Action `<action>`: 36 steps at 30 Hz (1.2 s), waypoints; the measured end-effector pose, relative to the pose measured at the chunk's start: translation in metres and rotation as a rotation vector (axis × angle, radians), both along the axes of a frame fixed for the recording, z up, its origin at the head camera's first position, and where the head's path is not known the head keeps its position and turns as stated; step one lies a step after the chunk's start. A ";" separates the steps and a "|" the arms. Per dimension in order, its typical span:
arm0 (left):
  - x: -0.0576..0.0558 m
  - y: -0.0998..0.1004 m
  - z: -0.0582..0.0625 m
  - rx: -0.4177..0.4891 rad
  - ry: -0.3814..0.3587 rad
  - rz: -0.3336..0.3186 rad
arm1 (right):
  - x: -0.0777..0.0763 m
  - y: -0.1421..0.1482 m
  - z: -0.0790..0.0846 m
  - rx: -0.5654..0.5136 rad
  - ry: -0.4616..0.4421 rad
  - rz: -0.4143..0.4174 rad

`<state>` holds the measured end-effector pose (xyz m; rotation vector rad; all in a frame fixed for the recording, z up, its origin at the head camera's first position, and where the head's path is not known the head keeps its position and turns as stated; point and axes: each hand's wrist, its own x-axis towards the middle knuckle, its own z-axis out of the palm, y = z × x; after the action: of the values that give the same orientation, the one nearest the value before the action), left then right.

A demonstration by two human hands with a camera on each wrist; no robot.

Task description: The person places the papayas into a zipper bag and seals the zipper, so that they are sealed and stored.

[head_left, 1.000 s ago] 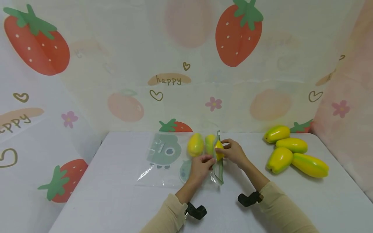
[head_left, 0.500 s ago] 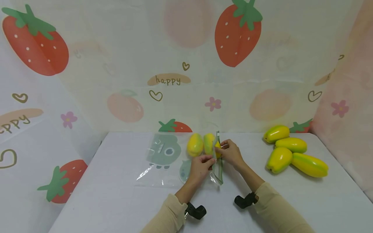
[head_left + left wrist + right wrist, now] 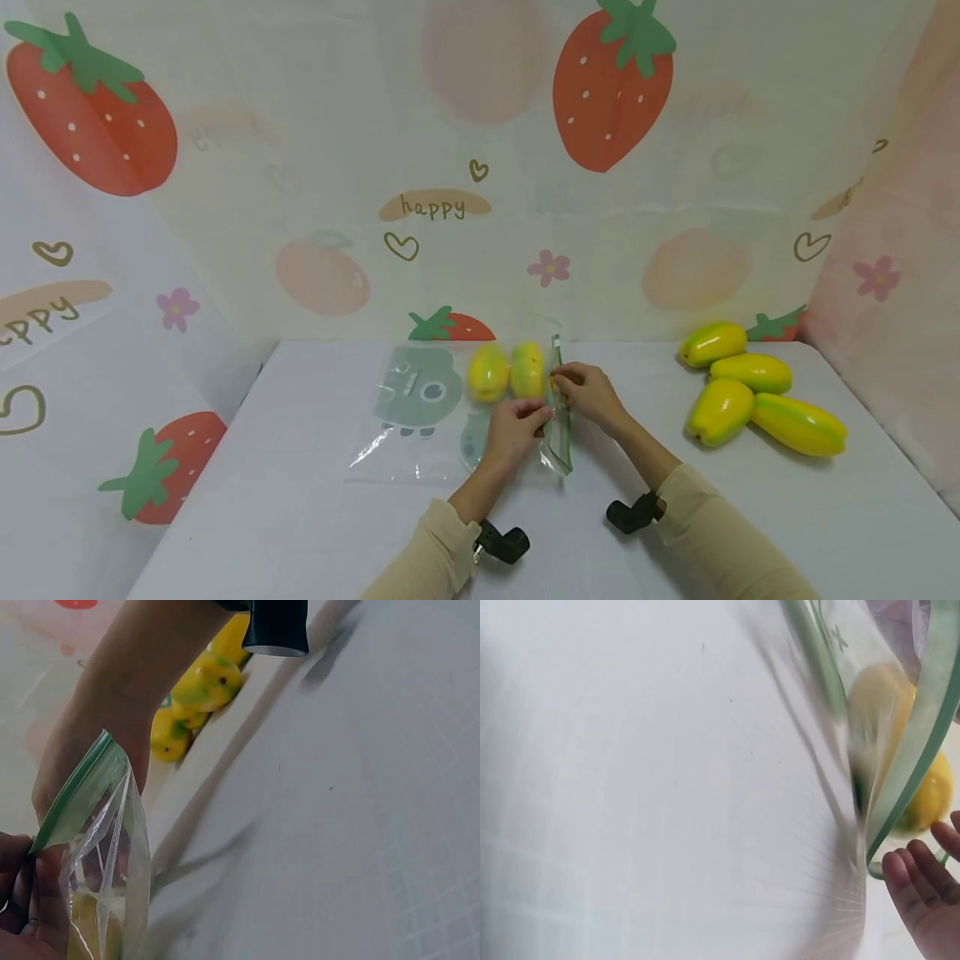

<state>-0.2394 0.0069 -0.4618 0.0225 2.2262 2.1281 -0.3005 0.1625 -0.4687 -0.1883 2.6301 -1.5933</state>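
A clear zip bag (image 3: 420,387) printed with a green cartoon animal lies on its side, its green-edged mouth facing right. Inside it, two yellow-green papayas, one at the left (image 3: 488,373) and one nearer the mouth (image 3: 527,371), lie side by side. My left hand (image 3: 513,433) pinches the near side of the mouth; in the left wrist view the green zip edge (image 3: 75,787) runs from its fingers. My right hand (image 3: 596,396) is at the mouth, fingertips touching the edge. Its fingers (image 3: 907,889) look fairly straight in the right wrist view, with no papaya held.
Several loose papayas (image 3: 720,412) lie grouped at the right of the white table (image 3: 262,517). A fabric backdrop with strawberries (image 3: 615,92) stands behind the table and along both sides. Black wrist cameras hang beneath both sleeves.
The papaya that my right hand was pushing at the mouth has slid left, fully into the bag, and the other papaya has shifted left. My right fingers no longer hold it; my left hand keeps its pinch.
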 end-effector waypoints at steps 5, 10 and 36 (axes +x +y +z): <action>-0.003 -0.001 -0.005 -0.013 -0.004 0.000 | -0.001 0.002 0.002 0.062 -0.005 0.076; -0.005 -0.001 -0.006 -0.009 -0.007 0.004 | 0.000 0.007 0.006 0.099 -0.029 0.105; 0.014 -0.002 0.023 0.011 -0.010 0.006 | 0.015 0.052 0.036 0.189 0.038 0.028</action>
<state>-0.2249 0.0044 -0.4387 0.0061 2.2125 2.1383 -0.2857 0.2141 -0.4331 -0.2464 2.7732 -1.3352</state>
